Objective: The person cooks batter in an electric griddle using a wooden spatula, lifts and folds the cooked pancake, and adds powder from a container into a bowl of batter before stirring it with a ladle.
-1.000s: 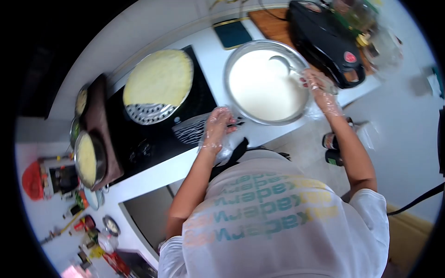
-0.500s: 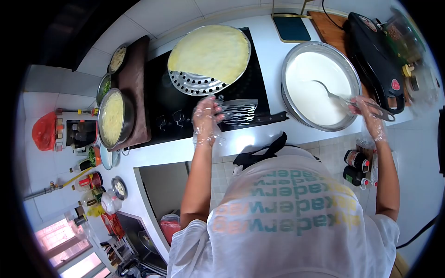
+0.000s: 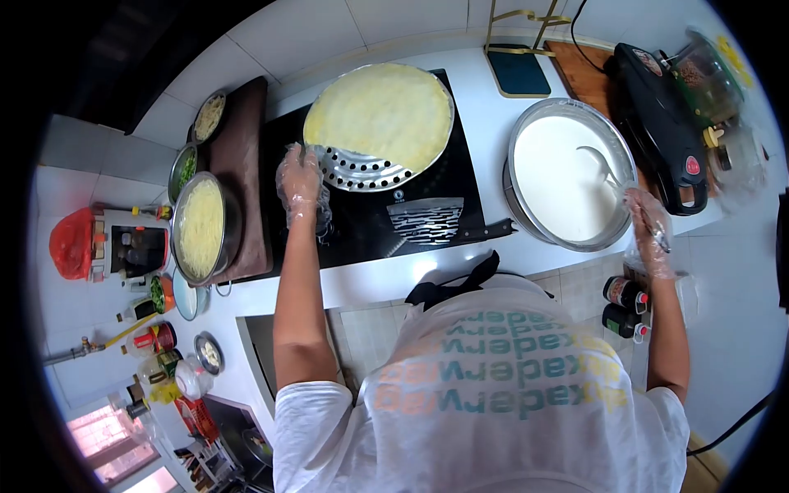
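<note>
My left hand (image 3: 300, 179), in a clear plastic glove, hovers over the black cooktop beside the left rim of a round perforated metal tray (image 3: 362, 174). It appears to hold nothing; whether the fingertips touch the rim is hard to tell. A thin yellowish flatbread (image 3: 382, 111) covers most of the tray, leaving holes bare at its front. Gloved too, my right hand (image 3: 651, 226) grips a metal ladle (image 3: 606, 168) by its handle. The ladle's head dips into white batter (image 3: 563, 185) inside a large metal bowl (image 3: 518, 193). A wide, slotted blade (image 3: 426, 222) with a black handle lies on the cooktop.
Left of the cooktop (image 3: 362, 234), a brown board (image 3: 251, 185) stands beside a bowl of pale shreds (image 3: 200, 230) and a bowl of chopped greens (image 3: 187, 171). A black electric griddle (image 3: 662, 123) is at the right. Dark bottles (image 3: 626, 292) stand on the floor.
My left hand has moved left, from beside the slotted blade to the tray's left edge. My right hand has tilted the ladle's handle more upright. The camera view has shifted slightly.
</note>
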`<state>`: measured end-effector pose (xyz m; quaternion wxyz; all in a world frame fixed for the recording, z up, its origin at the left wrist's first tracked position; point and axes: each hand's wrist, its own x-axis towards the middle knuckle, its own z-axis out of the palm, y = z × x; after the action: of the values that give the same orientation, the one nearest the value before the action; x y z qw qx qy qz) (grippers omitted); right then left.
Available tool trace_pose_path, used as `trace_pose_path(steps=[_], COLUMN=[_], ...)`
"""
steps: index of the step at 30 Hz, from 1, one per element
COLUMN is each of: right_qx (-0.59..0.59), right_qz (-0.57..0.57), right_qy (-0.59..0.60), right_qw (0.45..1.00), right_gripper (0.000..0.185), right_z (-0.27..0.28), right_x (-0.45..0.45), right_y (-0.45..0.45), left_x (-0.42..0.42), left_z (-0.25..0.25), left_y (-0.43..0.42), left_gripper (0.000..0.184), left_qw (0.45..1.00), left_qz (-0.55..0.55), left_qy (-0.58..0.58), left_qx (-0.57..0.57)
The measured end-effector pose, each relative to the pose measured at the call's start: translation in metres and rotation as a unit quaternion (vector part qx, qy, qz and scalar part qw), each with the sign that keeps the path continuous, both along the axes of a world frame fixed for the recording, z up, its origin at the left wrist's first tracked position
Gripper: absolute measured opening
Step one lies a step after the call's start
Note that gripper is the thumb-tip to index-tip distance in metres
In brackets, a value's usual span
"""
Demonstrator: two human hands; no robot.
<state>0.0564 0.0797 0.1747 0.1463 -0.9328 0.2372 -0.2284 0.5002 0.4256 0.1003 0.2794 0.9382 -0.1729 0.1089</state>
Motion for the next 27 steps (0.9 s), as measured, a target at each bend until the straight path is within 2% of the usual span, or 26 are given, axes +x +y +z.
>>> trace_pose_path(steps=[2, 3, 5, 6, 8, 10, 12, 14, 15, 18, 19, 21, 23, 27], right_qx=[-0.058, -0.021, 0.059, 0.104, 0.231, 0.302, 0.338, 0.377, 0.329, 0.301, 0.255, 0.251, 0.236, 0.091], right_qz=[0.04, 0.018, -0.032, -0.052, -0.042, -0.083, -0.096, -0.104, -0.106, -0.135, -0.138, -0.131, -0.148, -0.097], right_qy=[-0.028, -0.017, -0.009, -0.015, -0.071, -0.031, -0.038, -0.049, 0.001, 0.054, 0.07, 0.052, 0.049, 0.023], right_qw=[0.997, 0.999, 0.998, 0.993, 0.969, 0.949, 0.936, 0.919, 0.938, 0.942, 0.954, 0.958, 0.959, 0.991], right_gripper=[0.017, 0.018, 0.018, 0.018, 0.02, 0.021, 0.023, 0.022, 0.024, 0.025, 0.023, 0.021, 0.018, 0.017], right_z=[-0.013, -0.021, -0.014, -0.008, -0.006, 0.003, 0.009, 0.003, 0.009, 0.032, 0.035, 0.031, 0.031, 0.021], right_x=[0.01, 0.015, 0.021, 0.026, 0.027, 0.024, 0.013, -0.002, -0.01, -0.027, -0.032, -0.044, -0.047, -0.043], right_y=[0.003, 0.006, 0.021, 0.031, 0.04, 0.048, 0.055, 0.053, 0.051, 0.057, 0.056, 0.048, 0.046, 0.036], left_x=[0.004, 0.028, 0.066, 0.076, 0.077, 0.083, 0.103, 0.104, 0.101, 0.094, 0.091, 0.076, 0.08, 0.081], left_z=[0.021, 0.002, -0.025, -0.028, -0.02, -0.02, -0.045, -0.044, -0.041, -0.037, -0.035, -0.016, -0.019, -0.013], left_y=[-0.012, -0.005, -0.003, -0.004, -0.012, -0.017, -0.012, -0.013, -0.013, -0.015, -0.015, -0.022, -0.021, -0.025], left_gripper=[0.041, 0.042, 0.046, 0.048, 0.053, 0.055, 0.055, 0.05, 0.047, 0.04, 0.04, 0.039, 0.038, 0.035], left_qw=[0.995, 0.995, 0.993, 0.992, 0.986, 0.981, 0.986, 0.984, 0.985, 0.986, 0.985, 0.985, 0.985, 0.979], left_qz=[0.015, -0.03, -0.041, -0.041, -0.036, -0.046, -0.07, -0.1, -0.103, -0.106, -0.105, -0.094, -0.099, -0.1], left_qy=[0.024, -0.008, -0.004, 0.04, 0.05, 0.048, 0.013, 0.035, 0.041, 0.03, 0.012, 0.006, -0.002, 0.03], left_qx=[0.099, 0.094, 0.113, 0.109, 0.157, 0.181, 0.152, 0.14, 0.133, 0.124, 0.135, 0.142, 0.143, 0.176])
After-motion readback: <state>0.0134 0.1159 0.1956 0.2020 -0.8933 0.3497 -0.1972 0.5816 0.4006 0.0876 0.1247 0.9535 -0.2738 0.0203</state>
